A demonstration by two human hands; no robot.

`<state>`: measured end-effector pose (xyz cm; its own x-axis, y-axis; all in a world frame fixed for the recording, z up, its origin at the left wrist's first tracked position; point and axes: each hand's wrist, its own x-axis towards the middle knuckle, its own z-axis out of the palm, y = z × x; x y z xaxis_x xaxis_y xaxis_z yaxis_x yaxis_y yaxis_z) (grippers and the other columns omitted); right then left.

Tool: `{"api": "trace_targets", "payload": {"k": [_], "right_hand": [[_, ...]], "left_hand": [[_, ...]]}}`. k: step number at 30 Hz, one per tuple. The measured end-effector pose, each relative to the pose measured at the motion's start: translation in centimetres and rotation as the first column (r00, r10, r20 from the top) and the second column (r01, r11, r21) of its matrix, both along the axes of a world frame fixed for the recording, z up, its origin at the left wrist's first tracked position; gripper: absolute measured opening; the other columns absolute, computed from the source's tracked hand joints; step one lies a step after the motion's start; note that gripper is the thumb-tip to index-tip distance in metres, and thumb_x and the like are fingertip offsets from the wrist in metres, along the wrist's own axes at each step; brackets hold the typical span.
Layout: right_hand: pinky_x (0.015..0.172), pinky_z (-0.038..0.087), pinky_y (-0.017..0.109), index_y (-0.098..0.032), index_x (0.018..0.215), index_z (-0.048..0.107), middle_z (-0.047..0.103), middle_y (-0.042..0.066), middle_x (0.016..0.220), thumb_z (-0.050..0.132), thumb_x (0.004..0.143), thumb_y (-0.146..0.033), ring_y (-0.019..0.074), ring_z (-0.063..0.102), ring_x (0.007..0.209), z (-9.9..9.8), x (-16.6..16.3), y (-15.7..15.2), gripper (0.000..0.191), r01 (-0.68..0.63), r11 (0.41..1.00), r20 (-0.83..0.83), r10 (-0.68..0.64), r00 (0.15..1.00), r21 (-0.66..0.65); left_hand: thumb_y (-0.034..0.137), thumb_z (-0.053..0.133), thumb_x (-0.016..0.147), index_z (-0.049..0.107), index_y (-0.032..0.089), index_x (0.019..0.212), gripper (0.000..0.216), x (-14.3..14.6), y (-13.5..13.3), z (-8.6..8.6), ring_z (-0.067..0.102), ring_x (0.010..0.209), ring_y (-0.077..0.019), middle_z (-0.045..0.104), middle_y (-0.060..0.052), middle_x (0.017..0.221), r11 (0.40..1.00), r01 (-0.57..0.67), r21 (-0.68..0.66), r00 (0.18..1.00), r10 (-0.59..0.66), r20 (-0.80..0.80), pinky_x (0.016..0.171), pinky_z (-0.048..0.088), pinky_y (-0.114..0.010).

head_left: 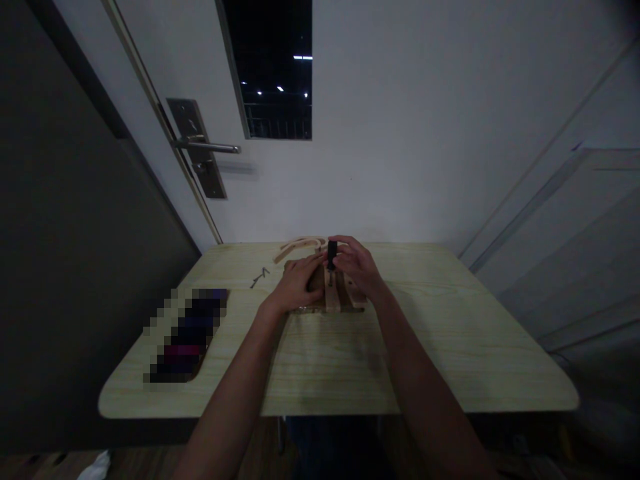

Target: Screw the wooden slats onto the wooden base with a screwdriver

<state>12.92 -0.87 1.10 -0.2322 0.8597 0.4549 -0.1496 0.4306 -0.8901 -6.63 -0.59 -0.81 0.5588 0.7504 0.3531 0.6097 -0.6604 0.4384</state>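
Observation:
At the middle of the table a wooden assembly (332, 300) of light strips over a brown board lies under both hands. My right hand (357, 265) is closed round the black handle of a screwdriver (332, 255), which stands upright. Its shaft points down at a light wooden strip; whether the tip sits in a screw is too small to tell. My left hand (299, 281) grips the left side of the assembly, fingers reaching over it and thumb on the near side. Just behind lies a curved light wooden piece (293, 247), partly hidden by the hands.
Several dark screws (259, 277) lie loose left of the assembly. Further left on the table (450, 360) is a blurred-out dark flat object (193, 337). A white door with a metal handle (213, 147) and a dark window (277, 73) stands behind the table.

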Motion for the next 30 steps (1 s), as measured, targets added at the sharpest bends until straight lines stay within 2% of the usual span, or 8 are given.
{"api": "trace_targets", "payload": {"k": [7,14,26,30], "right_hand": [[0.089,0.059,0.04,-0.029,0.116,0.063,0.072,0.003,0.101,0.077,0.08,-0.043,0.0184,0.071,0.09,0.16,-0.07,-0.1,0.042,-0.015,1.0,-0.011,0.016,1.0,0.014],[0.087,0.06,0.039,-0.028,0.117,0.063,0.072,0.004,0.103,0.08,0.077,-0.046,0.0189,0.071,0.089,-0.04,-0.01,0.1,0.047,0.004,1.0,0.004,-0.004,1.0,-0.005],[0.088,0.06,0.042,-0.029,0.116,0.063,0.071,0.004,0.103,0.079,0.077,-0.044,0.0191,0.071,0.089,0.07,-0.1,0.0,0.044,0.0,1.0,-0.014,0.0,1.0,0.006],[0.085,0.059,0.039,-0.028,0.112,0.065,0.07,0.003,0.098,0.084,0.072,-0.045,0.0187,0.069,0.086,-0.08,0.02,0.27,0.047,0.057,0.998,0.009,-0.057,0.998,0.018]], "left_hand": [[0.028,0.061,0.075,0.042,0.018,0.151,0.079,0.09,-0.09,0.27,0.044,0.144,-0.0369,0.043,-0.017,0.16,1.0,-0.003,-0.023,1.0,0.003,-0.01,0.116,0.035,-0.059],[0.028,0.062,0.074,0.042,0.021,0.151,0.08,0.05,-0.07,0.19,0.046,0.143,-0.0373,0.045,-0.016,0.159,1.0,-0.004,-0.013,1.0,0.004,-0.013,0.115,0.036,-0.059],[0.028,0.063,0.076,0.041,0.021,0.151,0.079,0.03,0.01,0.08,0.046,0.143,-0.0378,0.045,-0.016,0.158,1.0,0.003,0.002,1.0,-0.003,-0.003,0.114,0.037,-0.06],[0.028,0.062,0.076,0.042,0.021,0.15,0.078,-0.01,0.07,0.0,0.047,0.142,-0.037,0.045,-0.016,0.159,1.0,0.019,0.012,1.0,-0.019,-0.002,0.114,0.037,-0.059]]}}
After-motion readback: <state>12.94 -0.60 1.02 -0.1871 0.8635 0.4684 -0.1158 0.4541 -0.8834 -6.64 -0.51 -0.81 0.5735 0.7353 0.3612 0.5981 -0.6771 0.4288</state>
